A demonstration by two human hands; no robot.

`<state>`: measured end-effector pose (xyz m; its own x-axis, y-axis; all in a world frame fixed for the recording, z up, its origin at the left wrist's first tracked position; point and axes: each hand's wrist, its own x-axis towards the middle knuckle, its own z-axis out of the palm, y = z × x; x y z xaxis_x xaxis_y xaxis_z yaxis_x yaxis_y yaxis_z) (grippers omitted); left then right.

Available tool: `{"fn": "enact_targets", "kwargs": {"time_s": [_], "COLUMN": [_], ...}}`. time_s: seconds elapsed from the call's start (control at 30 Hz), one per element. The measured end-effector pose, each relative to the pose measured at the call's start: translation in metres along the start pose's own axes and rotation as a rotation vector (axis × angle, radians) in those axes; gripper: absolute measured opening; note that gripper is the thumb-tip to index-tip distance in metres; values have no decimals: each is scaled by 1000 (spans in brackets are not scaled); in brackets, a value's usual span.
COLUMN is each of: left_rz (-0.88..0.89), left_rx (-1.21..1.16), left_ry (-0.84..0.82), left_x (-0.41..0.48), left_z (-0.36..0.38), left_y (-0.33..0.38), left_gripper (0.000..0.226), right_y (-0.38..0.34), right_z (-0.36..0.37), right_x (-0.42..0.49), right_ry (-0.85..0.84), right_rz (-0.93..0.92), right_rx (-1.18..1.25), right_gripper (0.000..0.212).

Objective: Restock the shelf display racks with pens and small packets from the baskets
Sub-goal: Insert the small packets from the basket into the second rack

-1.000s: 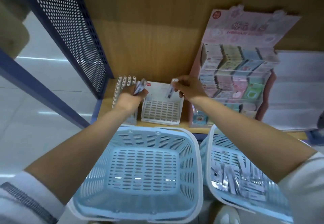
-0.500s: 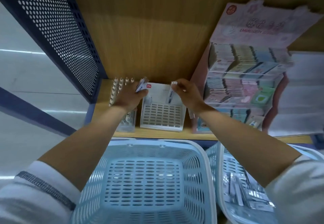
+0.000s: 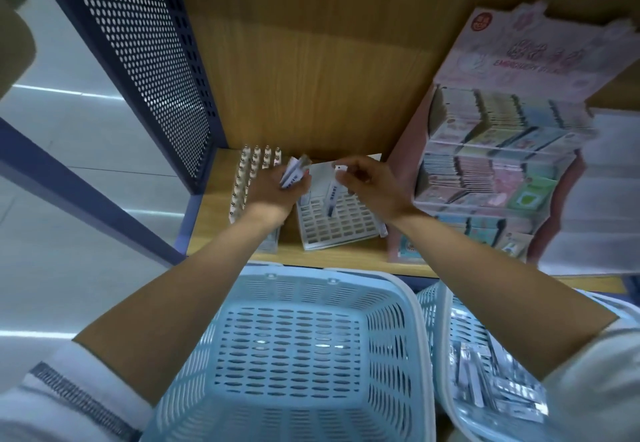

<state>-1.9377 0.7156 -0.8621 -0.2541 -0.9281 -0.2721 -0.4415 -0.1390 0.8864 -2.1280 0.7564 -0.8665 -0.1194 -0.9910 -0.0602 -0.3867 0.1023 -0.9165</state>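
Slim wrapped pen packet: pale wrapper, dark band of print down its length, hanging nearly upright with its lower tip over the slot grid of the white slotted rack, whether touching it cannot be told. Right hand pinches the packet's top end between thumb and curled fingertips, wrist coming in from 5 o'clock. At 9 o'clock of the packet, left hand is clenched around a fanned bundle of packets, their white ends sticking up out of the fist. Left of that, at 9 o'clock of the white rack, rows of capped pens stand in their own holder; the left hand covers its right side. White rack sits on the wooden shelf board, its back card against the wooden rear wall. At 3 o'clock, a pink tiered display stand is packed with small coloured packets in stepped rows. At 10 o'clock, a blue perforated side panel. At 6 o'clock, below the shelf edge, a light blue basket, bottom bare; just beside it at 4 o'clock a second blue basket holding loose silvery packets. White sleeves at both lower corners.
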Motion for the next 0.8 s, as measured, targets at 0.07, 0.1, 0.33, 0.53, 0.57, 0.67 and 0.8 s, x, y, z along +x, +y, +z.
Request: {"fn": "enact_targets", "kwargs": {"time_s": [0.07,0.1,0.33,0.53,0.57,0.67,0.8], "left_rz": [-10,-19,-35,-53,-68,-79,-60], "left_rx": [-17,-17,-15,-18,-51,-160,-193], "left_ry": [-52,-80,-32,-32,-16,-2,20], "left_x": [-4,-6,-9,-9,-7,-3,3], "left_z": [4,5,6,1,-2,-7,-6], "left_y": [2,4,10,11,9,4,-4], "left_gripper": [26,23,14,12,18,33,34], "right_y": [-4,-7,-18,-14,-10,4,19], "right_z": [3,4,2,-3,-5,-5,7], "right_x": [-2,-2,-6,2,6,13,13], "right_ry": [35,43,-27,44,82,109,106], "right_rz": [-1,2,22,3,10,43,-10], "right_rx": [41,61,193,38,27,-33,-183], "right_gripper": [23,23,21,18,15,9,13]}}
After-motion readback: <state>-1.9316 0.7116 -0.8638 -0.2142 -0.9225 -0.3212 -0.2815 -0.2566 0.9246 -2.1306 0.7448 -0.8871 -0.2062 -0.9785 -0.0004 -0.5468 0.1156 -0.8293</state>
